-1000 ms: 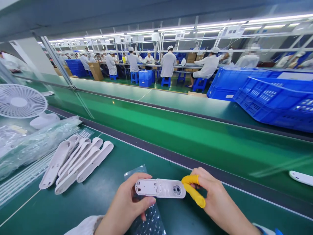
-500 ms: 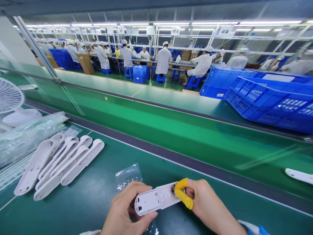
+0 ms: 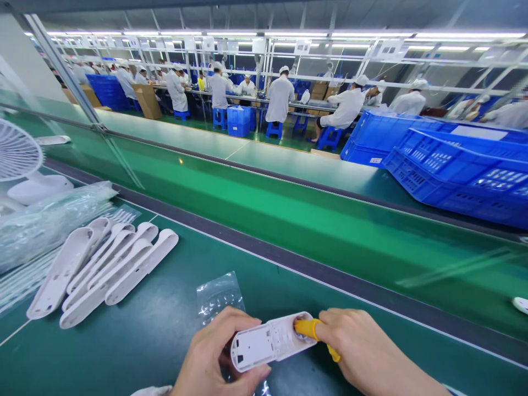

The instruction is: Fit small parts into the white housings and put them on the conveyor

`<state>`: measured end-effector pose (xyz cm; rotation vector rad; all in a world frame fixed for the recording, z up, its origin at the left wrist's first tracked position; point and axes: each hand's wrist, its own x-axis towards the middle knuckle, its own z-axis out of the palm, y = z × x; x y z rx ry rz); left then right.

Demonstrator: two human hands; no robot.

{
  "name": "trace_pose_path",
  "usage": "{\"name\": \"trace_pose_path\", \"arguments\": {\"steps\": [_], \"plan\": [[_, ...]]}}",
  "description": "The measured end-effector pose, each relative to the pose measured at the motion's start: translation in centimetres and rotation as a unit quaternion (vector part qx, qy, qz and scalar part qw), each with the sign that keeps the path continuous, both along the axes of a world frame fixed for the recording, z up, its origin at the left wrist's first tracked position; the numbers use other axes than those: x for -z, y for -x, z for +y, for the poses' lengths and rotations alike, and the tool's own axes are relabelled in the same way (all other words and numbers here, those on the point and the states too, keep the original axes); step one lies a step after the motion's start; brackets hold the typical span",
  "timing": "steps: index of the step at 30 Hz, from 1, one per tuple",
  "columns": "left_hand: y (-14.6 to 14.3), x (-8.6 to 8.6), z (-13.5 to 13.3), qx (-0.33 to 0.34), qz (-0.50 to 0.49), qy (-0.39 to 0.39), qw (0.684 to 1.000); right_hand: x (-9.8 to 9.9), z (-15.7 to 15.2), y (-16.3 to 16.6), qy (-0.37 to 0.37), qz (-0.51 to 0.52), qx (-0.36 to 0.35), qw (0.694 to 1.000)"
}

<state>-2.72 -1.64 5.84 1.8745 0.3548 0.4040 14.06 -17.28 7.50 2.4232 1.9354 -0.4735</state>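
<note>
My left hand is closed around the near end of a long white plastic housing, held just above the dark green bench. My right hand grips the housing's round far end, and its yellow-sleeved finger presses into the round opening there. A small clear plastic bag lies on the bench just behind my left hand.
Several matching white housings lie fanned out at the left, beside a heap of clear bags and a white desk fan. A green conveyor belt runs past the bench. Blue crates stand at the right. Workers in white sit far behind.
My hands drew the housing a little nearer and lower. The yellow-sleeved finger went from the housing's edge into its round opening. A white part on the belt slid further right.
</note>
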Motion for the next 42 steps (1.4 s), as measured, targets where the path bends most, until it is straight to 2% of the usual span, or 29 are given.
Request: {"name": "trace_pose_path", "arguments": {"steps": [4, 8, 11, 13, 17, 20, 26, 31, 37, 39, 42], "plan": [[0.0, 0.1, 0.0, -0.006, -0.005, -0.016, 1.000, 0.1, -0.1, -0.2, -0.015, -0.055, -0.027, 0.998], [0.1, -0.3, 0.0, -0.006, 0.002, -0.029, 1.000, -0.5, -0.3, -0.5, -0.044, -0.012, -0.011, 0.999], [0.4, -0.6, 0.0, -0.028, -0.001, -0.066, 0.997, -1.2, -0.7, -0.8, -0.100, 0.033, 0.014, 0.994], [0.6, -0.6, 0.0, -0.039, -0.001, -0.088, 0.995, -1.5, -0.9, -1.0, -0.143, 0.027, 0.038, 0.989], [0.6, 0.1, 0.0, -0.043, -0.019, -0.071, 0.996, -1.3, -1.1, -1.4, -0.192, 0.016, 0.069, 0.979], [0.6, 0.2, 0.1, -0.034, -0.028, -0.088, 0.995, -0.9, -1.0, -1.5, -0.187, 0.033, 0.081, 0.978], [0.8, -0.4, 0.4, -0.003, -0.031, -0.198, 0.980, -0.7, -1.0, -1.6, -0.174, 0.058, 0.111, 0.977], [0.6, -0.4, 0.4, 0.012, -0.023, -0.194, 0.981, -0.7, -0.9, -1.6, -0.184, 0.058, 0.116, 0.974], [0.7, -0.3, 0.4, -0.002, -0.020, -0.188, 0.982, -0.6, -0.8, -1.6, -0.205, 0.087, 0.134, 0.966], [0.7, -0.2, 0.6, 0.011, -0.023, -0.190, 0.981, -0.8, -0.8, -1.7, -0.207, 0.107, 0.121, 0.965], [0.6, -0.1, 0.7, 0.024, -0.021, -0.204, 0.978, -1.0, -0.7, -1.6, -0.185, 0.166, 0.047, 0.967]]}}
